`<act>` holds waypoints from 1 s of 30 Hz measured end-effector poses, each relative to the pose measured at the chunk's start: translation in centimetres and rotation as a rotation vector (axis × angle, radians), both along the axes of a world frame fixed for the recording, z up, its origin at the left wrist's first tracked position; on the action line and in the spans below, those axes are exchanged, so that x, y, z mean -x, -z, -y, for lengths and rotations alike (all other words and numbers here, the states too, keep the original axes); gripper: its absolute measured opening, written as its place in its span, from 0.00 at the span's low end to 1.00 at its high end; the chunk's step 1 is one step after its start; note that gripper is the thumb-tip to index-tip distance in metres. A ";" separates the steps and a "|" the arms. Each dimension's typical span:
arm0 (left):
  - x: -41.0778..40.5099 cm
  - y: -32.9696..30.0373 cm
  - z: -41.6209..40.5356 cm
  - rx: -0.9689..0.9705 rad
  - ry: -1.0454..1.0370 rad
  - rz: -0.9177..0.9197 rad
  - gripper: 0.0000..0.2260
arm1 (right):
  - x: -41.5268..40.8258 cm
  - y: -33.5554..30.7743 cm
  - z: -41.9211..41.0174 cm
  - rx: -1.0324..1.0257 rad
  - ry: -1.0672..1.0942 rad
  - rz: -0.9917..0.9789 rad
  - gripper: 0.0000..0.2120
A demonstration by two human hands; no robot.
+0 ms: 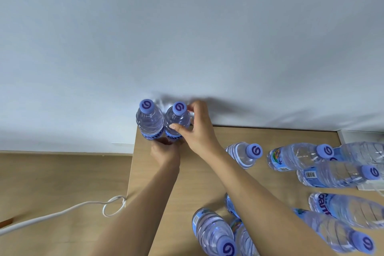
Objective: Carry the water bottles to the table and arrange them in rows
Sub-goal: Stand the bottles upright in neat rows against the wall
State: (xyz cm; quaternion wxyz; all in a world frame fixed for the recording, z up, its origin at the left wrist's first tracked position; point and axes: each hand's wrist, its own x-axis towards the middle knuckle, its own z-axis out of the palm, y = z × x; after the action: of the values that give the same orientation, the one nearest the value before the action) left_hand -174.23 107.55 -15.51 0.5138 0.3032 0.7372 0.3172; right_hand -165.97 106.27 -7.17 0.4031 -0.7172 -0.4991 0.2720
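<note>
Two clear water bottles with purple caps stand side by side at the far left corner of the wooden table [158, 189]. My right hand [197, 129] grips the right bottle [176, 119] around its shoulder, thumb in front and fingers behind. My left hand [165, 153] is at the base of the two bottles, fingers curled round the bottom of the left bottle [149, 120]. Several more bottles lie on their sides on the table to the right and near me, such as one at the middle [243, 155] and one at the front [212, 230].
A white wall rises right behind the table's far edge. The wooden floor [52, 183] lies left of the table, with a white cable [62, 212] looped beside the table's left edge. A white object [361, 136] sits at the far right corner.
</note>
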 end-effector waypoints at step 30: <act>-1.2 -7.6 4.9 -0.064 0.873 0.273 0.13 | -10.6 -5.1 11.6 0.419 -0.003 -0.096 0.26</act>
State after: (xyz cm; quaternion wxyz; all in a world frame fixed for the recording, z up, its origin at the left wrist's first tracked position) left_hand -173.01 102.60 -7.88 0.6823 0.5565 0.4558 0.1307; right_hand -155.35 94.69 -2.10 0.2679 -0.7708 -0.4131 0.4042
